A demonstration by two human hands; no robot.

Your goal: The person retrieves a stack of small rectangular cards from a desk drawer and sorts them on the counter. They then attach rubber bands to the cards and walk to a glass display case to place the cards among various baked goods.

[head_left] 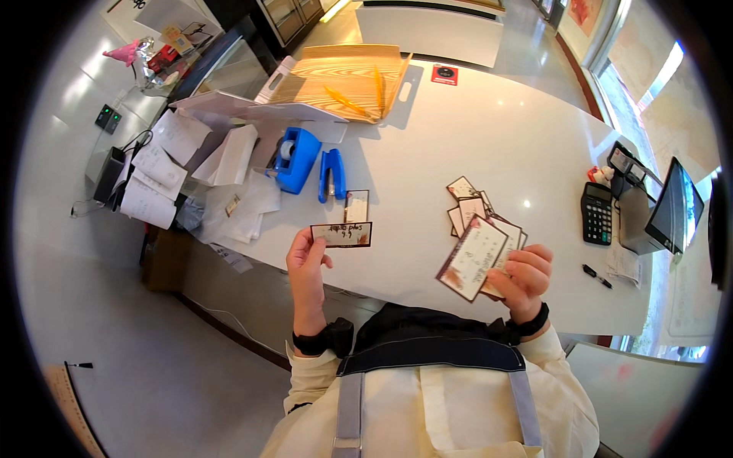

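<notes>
A small rectangular paper card with a dark brown border (341,234) is pinched between the fingers (321,240) of the left hand (307,267), above the near edge of the white tabletop (496,137). A fanned stack of similar brown-bordered cards (475,257) is gripped by the right hand (525,278), fingers curled around it. More such cards (467,200) are spread on the tabletop just beyond. A blue stapler (331,174) and a blue tape dispenser (295,159) are set farther back.
</notes>
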